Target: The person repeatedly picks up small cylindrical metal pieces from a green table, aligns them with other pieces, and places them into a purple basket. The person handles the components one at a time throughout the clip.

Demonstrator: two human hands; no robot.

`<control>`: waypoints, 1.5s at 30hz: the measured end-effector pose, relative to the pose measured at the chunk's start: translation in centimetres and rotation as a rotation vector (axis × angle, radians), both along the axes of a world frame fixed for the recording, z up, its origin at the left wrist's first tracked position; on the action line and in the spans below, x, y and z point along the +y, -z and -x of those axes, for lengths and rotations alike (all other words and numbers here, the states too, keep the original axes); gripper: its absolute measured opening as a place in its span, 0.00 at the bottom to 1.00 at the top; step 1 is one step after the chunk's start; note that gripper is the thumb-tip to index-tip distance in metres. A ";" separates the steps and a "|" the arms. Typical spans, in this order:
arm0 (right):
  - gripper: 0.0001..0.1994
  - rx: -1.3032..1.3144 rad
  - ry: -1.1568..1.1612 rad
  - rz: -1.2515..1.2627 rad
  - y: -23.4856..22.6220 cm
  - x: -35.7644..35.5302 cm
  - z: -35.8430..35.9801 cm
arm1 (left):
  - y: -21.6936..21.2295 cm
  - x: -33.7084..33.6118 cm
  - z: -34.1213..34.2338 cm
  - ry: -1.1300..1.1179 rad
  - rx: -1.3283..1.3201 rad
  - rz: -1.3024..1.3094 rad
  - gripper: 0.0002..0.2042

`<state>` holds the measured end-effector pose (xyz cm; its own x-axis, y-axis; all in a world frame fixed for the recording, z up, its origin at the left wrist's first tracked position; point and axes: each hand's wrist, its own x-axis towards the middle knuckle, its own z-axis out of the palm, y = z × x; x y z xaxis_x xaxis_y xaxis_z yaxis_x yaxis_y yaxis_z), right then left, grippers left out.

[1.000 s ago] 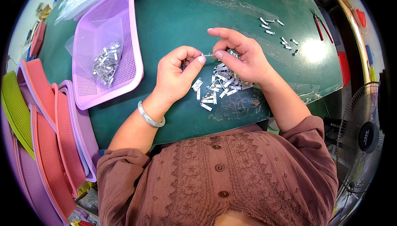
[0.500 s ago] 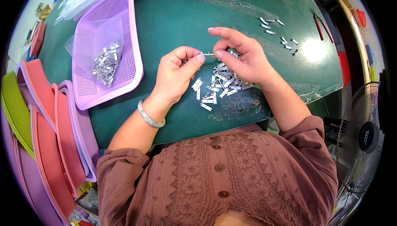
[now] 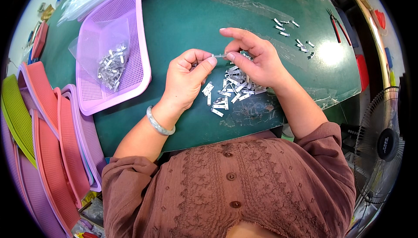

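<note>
A small metal clip-like piece (image 3: 219,56) is stretched between my two hands above the green table. The thumb and forefinger of my left hand (image 3: 188,73) pinch one end of it. At the other end, the thumb and forefinger of my right hand (image 3: 254,59) pinch it, with the other fingers raised. Beneath and beside my right hand lies a pile of similar small silvery metal pieces (image 3: 235,83); part of the pile is hidden by that hand. A few loose ones lie closest to my left hand.
On the left, a purple basket (image 3: 146,55) holds a clear bag of metal pieces (image 3: 114,66). Several metal pieces (image 3: 280,28) lie at the far right, near red-handled pliers (image 3: 335,28). Stacked coloured baskets (image 3: 48,151) stand at the left edge; a fan (image 3: 385,144) is at the right.
Both hands stay almost where they were, still pinching the metal piece. The piece seems slightly turned and catches the light differently.
</note>
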<state>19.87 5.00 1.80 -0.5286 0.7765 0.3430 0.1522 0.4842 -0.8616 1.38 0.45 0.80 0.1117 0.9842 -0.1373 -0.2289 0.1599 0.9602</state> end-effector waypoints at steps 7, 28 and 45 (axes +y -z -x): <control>0.20 0.087 0.044 -0.004 0.2 0.0 0.3 | -0.1 0.0 -0.3 -0.018 -0.091 0.052 0.04; 0.20 0.124 0.017 0.092 0.5 0.1 0.3 | 0.0 -0.1 -0.6 -0.025 -0.166 0.126 0.04; 0.19 0.156 -0.011 0.177 0.8 0.1 0.5 | -0.1 -0.1 -0.6 -0.038 -0.177 0.111 0.04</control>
<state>19.39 5.06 0.97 -0.4885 0.8263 0.2803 0.0058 0.3243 -0.9459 2.01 0.37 0.91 0.1070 0.9681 -0.2265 -0.4003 0.2505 0.8815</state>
